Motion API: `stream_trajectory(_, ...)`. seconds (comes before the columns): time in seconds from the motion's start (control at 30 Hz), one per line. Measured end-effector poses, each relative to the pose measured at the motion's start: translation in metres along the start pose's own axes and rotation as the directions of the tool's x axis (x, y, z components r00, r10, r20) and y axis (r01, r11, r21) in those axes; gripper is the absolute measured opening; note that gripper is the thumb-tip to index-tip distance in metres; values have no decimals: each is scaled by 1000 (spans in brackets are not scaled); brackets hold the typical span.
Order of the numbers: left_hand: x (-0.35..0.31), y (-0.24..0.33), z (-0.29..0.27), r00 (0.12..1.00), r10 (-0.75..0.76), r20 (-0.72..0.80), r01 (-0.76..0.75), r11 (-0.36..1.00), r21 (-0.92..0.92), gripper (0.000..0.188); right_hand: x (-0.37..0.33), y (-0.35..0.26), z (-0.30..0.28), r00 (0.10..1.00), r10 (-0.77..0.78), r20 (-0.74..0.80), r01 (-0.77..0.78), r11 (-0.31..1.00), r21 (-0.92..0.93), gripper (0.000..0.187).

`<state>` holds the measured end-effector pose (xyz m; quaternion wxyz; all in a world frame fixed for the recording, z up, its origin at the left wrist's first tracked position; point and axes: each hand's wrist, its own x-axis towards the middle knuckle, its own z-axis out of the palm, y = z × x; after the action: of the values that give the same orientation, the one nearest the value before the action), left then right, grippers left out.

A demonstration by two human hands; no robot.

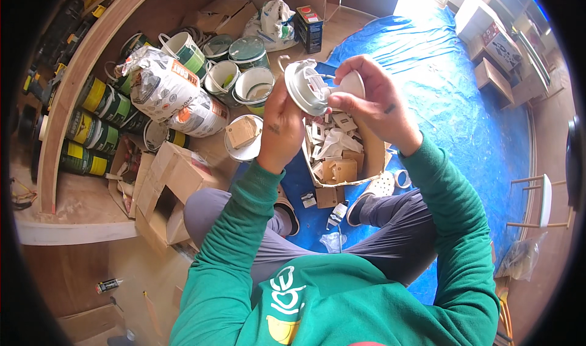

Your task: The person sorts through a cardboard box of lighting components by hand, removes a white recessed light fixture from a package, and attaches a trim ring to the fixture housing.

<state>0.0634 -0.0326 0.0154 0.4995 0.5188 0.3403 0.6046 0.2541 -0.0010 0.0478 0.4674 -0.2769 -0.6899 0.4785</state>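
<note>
Up in front of me my left hand [282,126] grips a round white light fitting [299,92], its open ring-shaped body tilted so part of the inside shows. My right hand [383,105] pinches a smaller white disc [353,84] with thumb and fingers, right beside the fitting. A thin white wire or clip seems to run between the two pieces; how they join is hard to make out. Below both hands stands an open cardboard box [375,144] holding small cartons and white plastic pieces.
Blue sheeting [476,144] covers the floor to the right. Paint buckets [247,53], a white bag [174,95] and a torn carton [174,181] crowd the left. Small packages [337,214] lie between my feet. A stool [543,200] stands at the far right.
</note>
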Motion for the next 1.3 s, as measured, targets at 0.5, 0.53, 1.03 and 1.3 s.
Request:
stream_trajectory(0.5,-3,0,-7,980,-29,-199,-46,932,-359,29,-9,0,17,989,-127,82,122,991,61,63)
stream_trajectory(0.53,-2,0,-8,982,-23,-190,-50,926,-373,29,-9,0,17,989,-125,75,123,992,26,62)
stream_trajectory(1.03,-3,4,6,974,-221,-43,160,813,-560,37,-11,-18,19,907,-412,-86,334,829,-448,43)
stream_trajectory(1.3,-6,4,14,979,-200,-25,161,849,-503,56,-7,-14,15,900,-428,-81,341,807,-482,32)
